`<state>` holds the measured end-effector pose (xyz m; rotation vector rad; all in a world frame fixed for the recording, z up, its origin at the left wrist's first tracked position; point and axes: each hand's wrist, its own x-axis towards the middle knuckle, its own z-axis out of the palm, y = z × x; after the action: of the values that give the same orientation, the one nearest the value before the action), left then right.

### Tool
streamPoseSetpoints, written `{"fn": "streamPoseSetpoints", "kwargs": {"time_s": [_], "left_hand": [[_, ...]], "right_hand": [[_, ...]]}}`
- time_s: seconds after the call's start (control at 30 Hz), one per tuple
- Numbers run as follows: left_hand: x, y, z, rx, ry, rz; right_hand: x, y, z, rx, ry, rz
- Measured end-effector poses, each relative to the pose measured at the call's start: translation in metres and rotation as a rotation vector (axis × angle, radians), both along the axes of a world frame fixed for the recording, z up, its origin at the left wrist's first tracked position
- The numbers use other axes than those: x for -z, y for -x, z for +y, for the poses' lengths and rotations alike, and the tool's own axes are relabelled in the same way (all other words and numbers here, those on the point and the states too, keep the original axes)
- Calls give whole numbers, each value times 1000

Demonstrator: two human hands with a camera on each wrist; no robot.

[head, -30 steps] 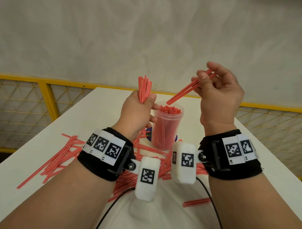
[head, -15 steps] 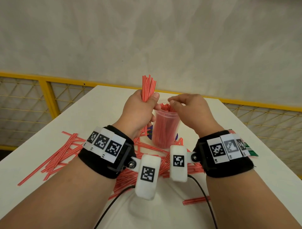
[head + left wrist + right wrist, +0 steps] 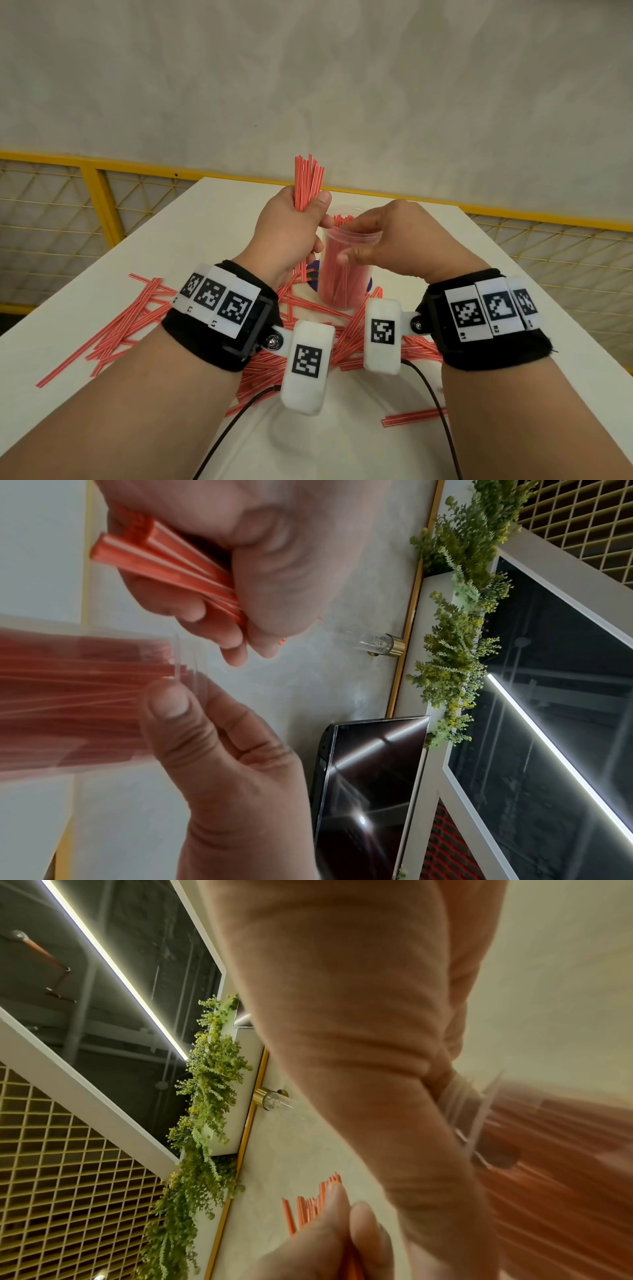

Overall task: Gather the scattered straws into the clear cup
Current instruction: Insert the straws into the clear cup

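Two hands meet at the clear cup (image 3: 344,270), which stands upright on the white table (image 3: 113,270), already packed with red-and-white striped straws. Your left hand (image 3: 286,236) is just left of the cup's rim, fingers and thumb curled tight round a bundle of straws (image 3: 308,180) that stands nearly vertical — its upper ends fan out above your fist, higher than the cup. In the left wrist view the same bundle (image 3: 164,566) shows clamped between the curled fingers and the palm.

Your right hand (image 3: 400,240) is at the cup's right side, holding it by the top: the thumb presses the near wall a little below the rim and the forefinger reaches along the rim's far edge. From the left wrist view the thumb (image 3: 167,704) lies flat on the clear wall with the straws behind it.

Many loose straws (image 3: 130,322) lie scattered on the table left of the cup and nearer you than it — a thick heap runs under your wrists. One short pair of straws (image 3: 411,418) lies apart, nearer you and right of the cup. Beyond the cup, a yellow mesh railing (image 3: 85,205) borders the table's far side.
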<state>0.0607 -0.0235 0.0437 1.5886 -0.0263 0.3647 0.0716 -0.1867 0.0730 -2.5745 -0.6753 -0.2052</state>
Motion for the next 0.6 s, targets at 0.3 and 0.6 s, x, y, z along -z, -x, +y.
{"fn": "streamPoseSetpoints", "kwargs": {"time_s": [0.3,0.6], "left_hand": [[0,0,1,14,86,28],[-4,6,-2,227,158,57]], "right_hand": [[8,-6,2,-3,-45,-65],[-4,-4,8,82,-625,-169]]}}
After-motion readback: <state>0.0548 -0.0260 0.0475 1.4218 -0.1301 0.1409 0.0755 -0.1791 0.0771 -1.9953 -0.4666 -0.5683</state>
